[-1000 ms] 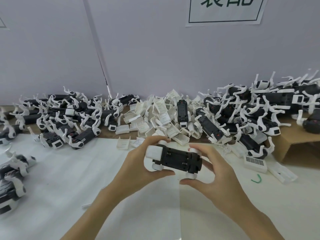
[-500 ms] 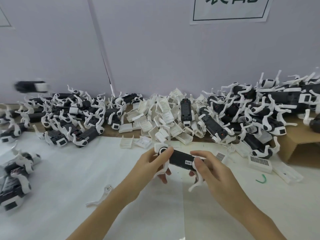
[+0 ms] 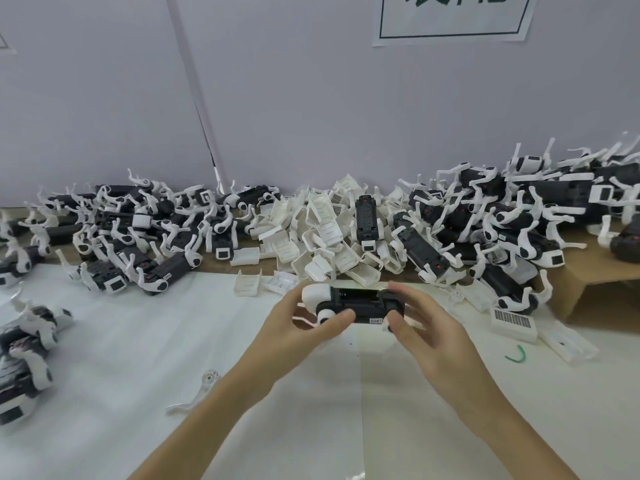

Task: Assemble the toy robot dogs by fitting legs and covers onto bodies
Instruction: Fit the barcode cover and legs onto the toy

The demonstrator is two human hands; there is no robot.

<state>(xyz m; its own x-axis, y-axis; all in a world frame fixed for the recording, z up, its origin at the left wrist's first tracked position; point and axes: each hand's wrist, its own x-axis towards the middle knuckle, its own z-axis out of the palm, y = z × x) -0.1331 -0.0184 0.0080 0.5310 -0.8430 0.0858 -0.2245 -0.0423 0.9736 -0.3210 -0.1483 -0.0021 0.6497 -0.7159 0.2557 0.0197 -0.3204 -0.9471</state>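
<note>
Two bare hands hold one toy dog body just above the white table, in front of the heaps along its far edge. Open white surface lies to the left and near side of the hands, broken only by a loose leg beside the left forearm. Since half a second ago the body has turned, its dark slotted side now facing up instead of its label. The left hand grips the white-capped end, thumb across the front; the right hand pinches the other end. White covers are piled mid-edge, assembled dogs toward the far left.
</note>
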